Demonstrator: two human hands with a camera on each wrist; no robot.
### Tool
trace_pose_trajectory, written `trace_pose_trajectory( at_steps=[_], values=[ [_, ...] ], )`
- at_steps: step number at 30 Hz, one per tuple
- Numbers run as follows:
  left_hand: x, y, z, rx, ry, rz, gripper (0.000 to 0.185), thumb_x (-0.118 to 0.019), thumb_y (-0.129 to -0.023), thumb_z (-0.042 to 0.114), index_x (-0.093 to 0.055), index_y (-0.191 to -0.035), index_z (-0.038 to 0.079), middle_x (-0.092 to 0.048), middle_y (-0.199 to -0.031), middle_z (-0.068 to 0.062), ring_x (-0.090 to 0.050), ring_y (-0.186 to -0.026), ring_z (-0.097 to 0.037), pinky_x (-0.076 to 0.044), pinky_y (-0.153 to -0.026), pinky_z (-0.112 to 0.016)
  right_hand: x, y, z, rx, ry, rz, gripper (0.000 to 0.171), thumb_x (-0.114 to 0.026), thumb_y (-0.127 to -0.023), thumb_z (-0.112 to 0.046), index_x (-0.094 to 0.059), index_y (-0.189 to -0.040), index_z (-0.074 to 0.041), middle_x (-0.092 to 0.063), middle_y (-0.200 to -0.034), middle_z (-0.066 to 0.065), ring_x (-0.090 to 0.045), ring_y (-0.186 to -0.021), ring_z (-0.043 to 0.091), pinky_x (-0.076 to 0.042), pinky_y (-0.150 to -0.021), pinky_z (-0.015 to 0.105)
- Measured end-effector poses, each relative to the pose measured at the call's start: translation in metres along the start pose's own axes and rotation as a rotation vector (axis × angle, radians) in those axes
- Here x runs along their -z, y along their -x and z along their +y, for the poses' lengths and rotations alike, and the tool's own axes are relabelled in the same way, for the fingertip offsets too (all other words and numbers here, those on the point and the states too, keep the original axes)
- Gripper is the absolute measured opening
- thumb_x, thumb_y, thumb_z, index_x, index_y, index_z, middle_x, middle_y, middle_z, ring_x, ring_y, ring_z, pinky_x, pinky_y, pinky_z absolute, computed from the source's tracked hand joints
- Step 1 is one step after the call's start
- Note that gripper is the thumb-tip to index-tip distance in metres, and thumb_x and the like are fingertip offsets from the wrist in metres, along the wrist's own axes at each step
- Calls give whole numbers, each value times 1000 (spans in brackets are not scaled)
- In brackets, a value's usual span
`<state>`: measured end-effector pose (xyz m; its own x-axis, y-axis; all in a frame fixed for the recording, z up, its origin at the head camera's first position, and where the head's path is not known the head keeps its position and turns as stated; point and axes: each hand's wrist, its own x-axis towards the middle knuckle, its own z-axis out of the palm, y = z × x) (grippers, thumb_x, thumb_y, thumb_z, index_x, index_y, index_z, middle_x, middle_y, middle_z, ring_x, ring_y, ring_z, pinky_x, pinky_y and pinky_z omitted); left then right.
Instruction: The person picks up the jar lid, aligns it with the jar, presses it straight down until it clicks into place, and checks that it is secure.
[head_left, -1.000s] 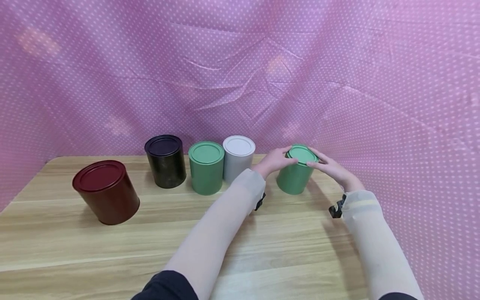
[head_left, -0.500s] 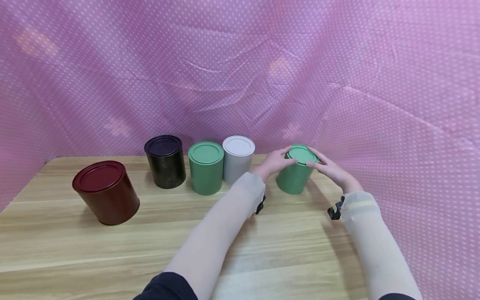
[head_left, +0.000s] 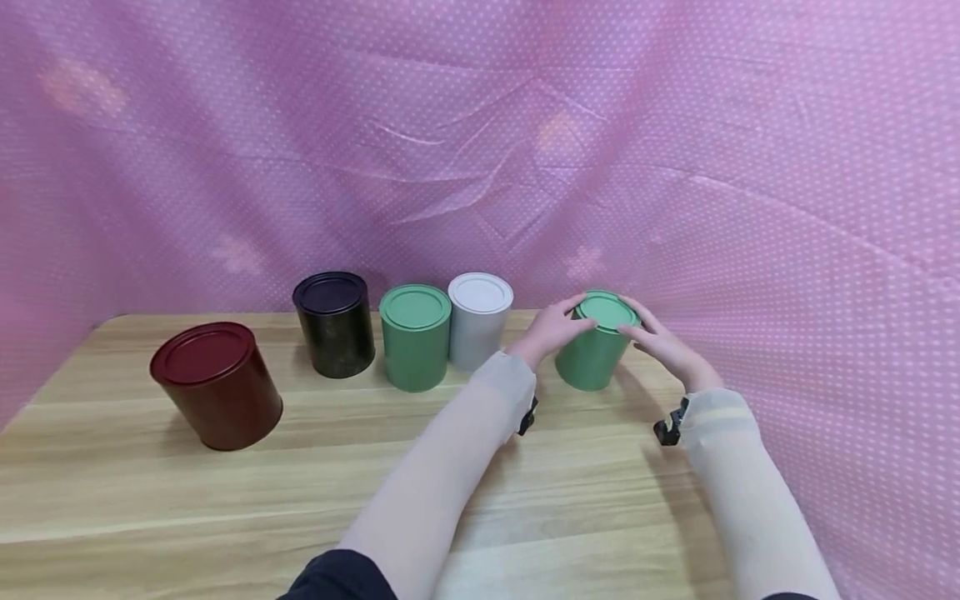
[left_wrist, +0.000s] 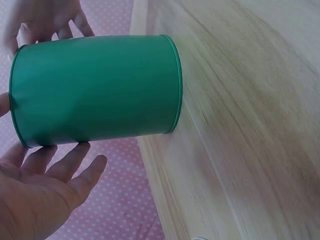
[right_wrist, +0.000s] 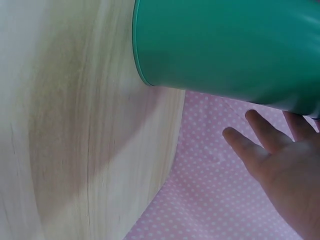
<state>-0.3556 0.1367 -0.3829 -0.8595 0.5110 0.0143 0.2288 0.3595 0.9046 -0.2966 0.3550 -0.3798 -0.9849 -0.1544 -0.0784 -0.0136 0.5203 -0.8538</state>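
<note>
A green can (head_left: 588, 362) with a lid stands upright near the table's back edge at the right. My left hand (head_left: 553, 327) holds its upper left side, with the thumb at the lid's front rim. From the other side my right hand (head_left: 667, 346) holds the upper right of the can, its thumb also by the rim. In the left wrist view, several left fingers (left_wrist: 67, 167) curve along the wall of the green can (left_wrist: 100, 90). The right wrist view shows right fingers (right_wrist: 270, 132) under the can's upper part, two of them spread away from its wall.
Left of my left hand stand a white can (head_left: 480, 329) and a second green can (head_left: 415, 346), side by side. Further left are a black can (head_left: 333, 329) and a wide dark red can (head_left: 225, 392). Pink dotted cloth (head_left: 480, 150) hangs behind the wooden table (head_left: 225, 517).
Both hands stay at the green can, which stands in the same place. The head view shifts very slightly; the other cans have not moved.
</note>
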Motion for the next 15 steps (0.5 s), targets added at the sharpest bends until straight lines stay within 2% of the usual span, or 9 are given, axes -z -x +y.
trace_pose_trajectory(
  at_steps=[5, 15],
  values=[
    [-11, 5, 6, -2, 9, 18, 61, -60, -91, 39, -40, -148, 30, -39, -154, -6, -35, -142, -29, -33, -112, -53, 8, 9, 3, 14, -4, -32, 68, -45, -102, -38, -7, -157, -28, -8, -162, 13, -10, -148, 40, -16, -114, 65],
    [-26, 20, 20, 32, -40, 68, 61, -60, -92, 38, -39, -149, 27, -41, -152, -6, -38, -140, -28, -36, -111, -50, 21, 18, 5, 50, -1, -119, 70, -46, -102, -33, -4, -157, -25, -5, -163, 16, -8, -147, 43, -17, -112, 68]
  ],
)
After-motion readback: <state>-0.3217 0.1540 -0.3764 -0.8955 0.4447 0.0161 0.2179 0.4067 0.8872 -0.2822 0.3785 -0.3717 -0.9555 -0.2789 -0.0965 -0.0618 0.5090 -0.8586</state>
